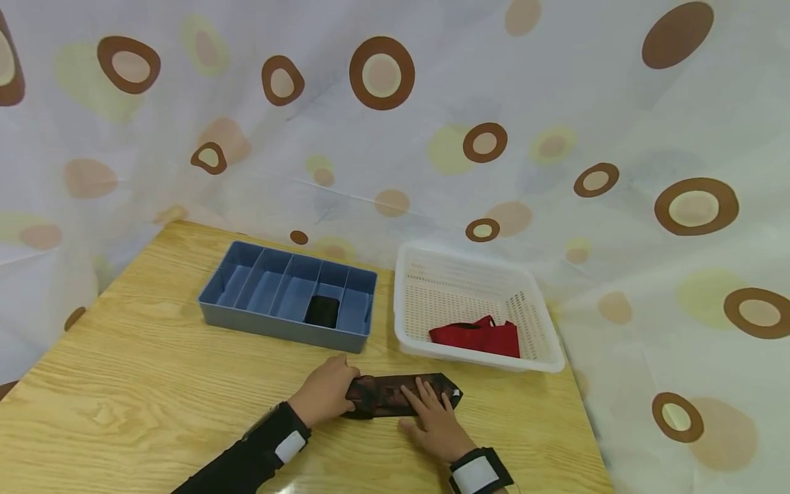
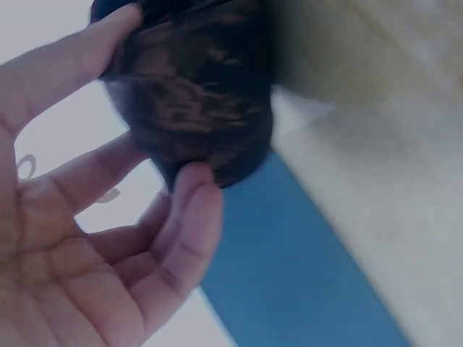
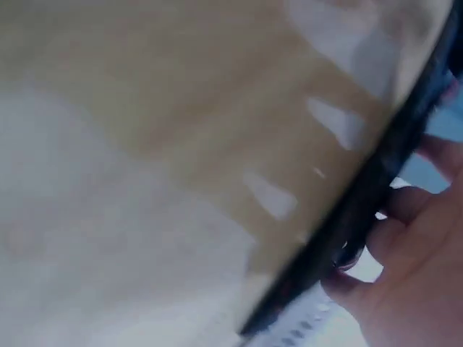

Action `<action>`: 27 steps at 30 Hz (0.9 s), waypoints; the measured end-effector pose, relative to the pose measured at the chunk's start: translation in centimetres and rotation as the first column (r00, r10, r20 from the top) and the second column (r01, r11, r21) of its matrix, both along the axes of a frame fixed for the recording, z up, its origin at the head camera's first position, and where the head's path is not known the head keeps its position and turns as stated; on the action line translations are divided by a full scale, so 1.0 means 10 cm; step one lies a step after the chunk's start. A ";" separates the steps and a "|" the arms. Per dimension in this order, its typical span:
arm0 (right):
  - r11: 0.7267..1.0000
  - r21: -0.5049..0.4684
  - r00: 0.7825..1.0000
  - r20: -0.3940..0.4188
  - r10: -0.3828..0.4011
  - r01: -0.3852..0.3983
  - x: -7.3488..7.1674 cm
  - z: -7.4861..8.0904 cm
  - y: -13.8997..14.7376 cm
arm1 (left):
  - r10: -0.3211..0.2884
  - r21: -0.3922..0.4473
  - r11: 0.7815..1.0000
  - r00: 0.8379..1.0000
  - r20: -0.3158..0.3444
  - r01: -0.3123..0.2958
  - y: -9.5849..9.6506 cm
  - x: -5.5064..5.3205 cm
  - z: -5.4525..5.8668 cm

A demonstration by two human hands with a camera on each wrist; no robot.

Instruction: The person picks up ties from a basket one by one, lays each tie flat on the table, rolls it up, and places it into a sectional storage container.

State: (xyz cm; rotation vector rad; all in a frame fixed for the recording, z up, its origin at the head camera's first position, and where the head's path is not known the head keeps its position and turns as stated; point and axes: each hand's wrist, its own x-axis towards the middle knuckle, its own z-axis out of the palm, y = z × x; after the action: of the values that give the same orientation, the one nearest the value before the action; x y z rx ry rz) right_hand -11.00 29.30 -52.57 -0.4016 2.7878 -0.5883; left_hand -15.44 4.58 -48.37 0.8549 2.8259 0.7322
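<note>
head: fwd/down, wide | L+R wrist: v. close, tilted | shared: dk bundle (image 1: 387,394)

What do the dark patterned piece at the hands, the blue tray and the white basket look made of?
Dark patterned piece: probably flexible fabric or film, slightly shiny; the left wrist view shows creases.
Blue tray: likely rigid smooth plastic, with thin straight dividers.
White basket: likely moulded plastic, smooth, pierced with small holes.

bundle (image 1: 387,401): black, brown-mottled | tray (image 1: 284,331): blue | basket (image 1: 426,291): white | cloth (image 1: 478,339): red

The bundle (image 1: 385,396) looks like cloth, the table (image 1: 142,370) glossy wood.
</note>
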 end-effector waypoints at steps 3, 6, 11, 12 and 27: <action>0.996 -0.092 0.998 -0.066 0.000 -0.006 0.01 0.14 -0.16 | 0.006 -0.071 0.997 0.999 -0.053 -0.009 -0.01 0.00 0.07; 0.980 -0.190 0.988 -0.152 0.027 -0.056 0.04 0.29 -0.40 | 0.005 -0.164 0.986 0.991 -0.135 -0.028 0.04 -0.01 0.11; 0.974 -0.170 0.953 -0.285 0.098 -0.151 0.07 0.38 -0.73 | -0.018 -0.253 0.967 0.974 -0.225 -0.040 0.20 -0.01 0.12; 0.976 -0.147 0.944 -0.312 0.108 -0.160 0.06 0.37 -0.76 | -0.023 -0.247 0.968 0.973 -0.229 -0.035 0.22 -0.01 0.11; 0.987 -0.153 0.969 -0.247 0.014 -0.054 0.04 0.30 -0.81 | 0.040 0.038 0.998 0.999 0.007 -0.041 -0.07 -0.01 -0.20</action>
State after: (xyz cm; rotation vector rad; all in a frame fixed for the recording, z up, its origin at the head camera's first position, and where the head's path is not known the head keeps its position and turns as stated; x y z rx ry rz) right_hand -10.63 21.22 -49.61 -0.5914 2.9689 -0.8071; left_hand -15.58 3.87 -50.36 0.8018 2.8408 0.7954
